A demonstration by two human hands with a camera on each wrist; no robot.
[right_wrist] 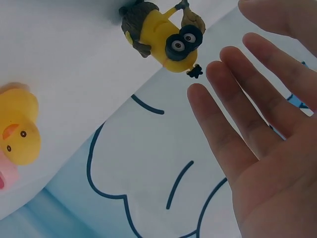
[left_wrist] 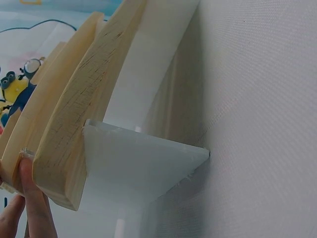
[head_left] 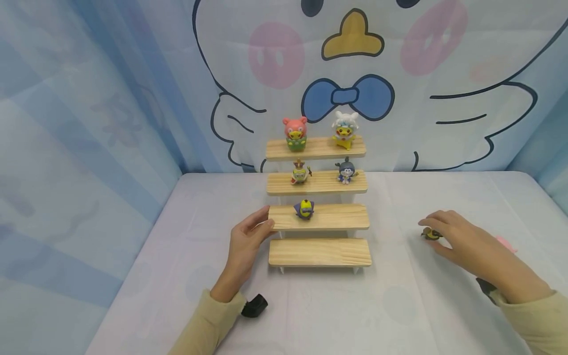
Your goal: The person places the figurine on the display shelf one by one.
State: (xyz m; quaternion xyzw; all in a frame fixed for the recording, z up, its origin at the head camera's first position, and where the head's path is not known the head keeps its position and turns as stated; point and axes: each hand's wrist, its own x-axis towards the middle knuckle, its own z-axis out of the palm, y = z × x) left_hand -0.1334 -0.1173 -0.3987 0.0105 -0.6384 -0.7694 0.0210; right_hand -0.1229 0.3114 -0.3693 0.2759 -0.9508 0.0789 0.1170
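Note:
A four-tier wooden display shelf (head_left: 319,254) with clear supports stands on the white-covered table. My left hand (head_left: 246,241) pinches the left end of its second board from the bottom; in the left wrist view its fingers (left_wrist: 35,198) touch the board ends. A purple-caped yellow figurine (head_left: 305,209) stands on that board. To the right of the shelf, my right hand (head_left: 466,241) hovers around a goggled Minion figurine (right_wrist: 171,39), fingers straight and spread. In the right wrist view the figurine stands upright on the table, apart from the fingertips (right_wrist: 198,94).
On the top board are a pink-hooded figurine (head_left: 295,134) and a white-hooded one (head_left: 344,130). Below them stand a crowned figurine (head_left: 299,173) and a grey-capped one (head_left: 346,171). A yellow-and-pink figurine (right_wrist: 22,129) sits right of my right hand. A patterned curtain (head_left: 133,98) hangs behind.

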